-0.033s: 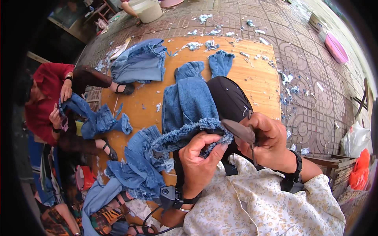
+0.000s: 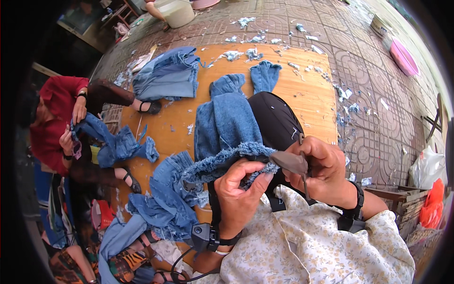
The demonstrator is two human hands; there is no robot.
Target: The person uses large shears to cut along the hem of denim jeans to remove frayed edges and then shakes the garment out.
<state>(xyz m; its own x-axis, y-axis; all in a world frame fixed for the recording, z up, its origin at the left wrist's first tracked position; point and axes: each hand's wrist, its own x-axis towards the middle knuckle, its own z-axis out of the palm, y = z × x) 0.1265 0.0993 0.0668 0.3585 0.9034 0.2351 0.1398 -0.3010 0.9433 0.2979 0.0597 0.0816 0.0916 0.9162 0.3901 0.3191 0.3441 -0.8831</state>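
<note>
A pair of blue jeans point(image 2: 227, 123) lies over my lap, one opening turned toward me with a frayed, fluffy edge point(image 2: 208, 166). My left hand point(image 2: 240, 191) pinches that edge between thumb and fingers at its right end. My right hand point(image 2: 324, 168) grips dark metal scissors point(image 2: 289, 162), their broad blades pointing left at the frayed edge beside my left fingertips. The blade tips overlap the fringe in view; whether they touch it I cannot tell. My fingers hide part of the scissor handles.
A wooden board point(image 2: 307, 85) lies under the work, with folded jeans point(image 2: 168, 75) and a denim heap point(image 2: 165, 203) on it. At left, a person in red point(image 2: 59, 102) handles a denim piece point(image 2: 109, 139). Scraps litter the paving; a pink basin point(image 2: 403, 57) stands far right.
The scissors have shifted slightly to the right and down, with my right hand. My left hand keeps its pinch on the frayed edge.
</note>
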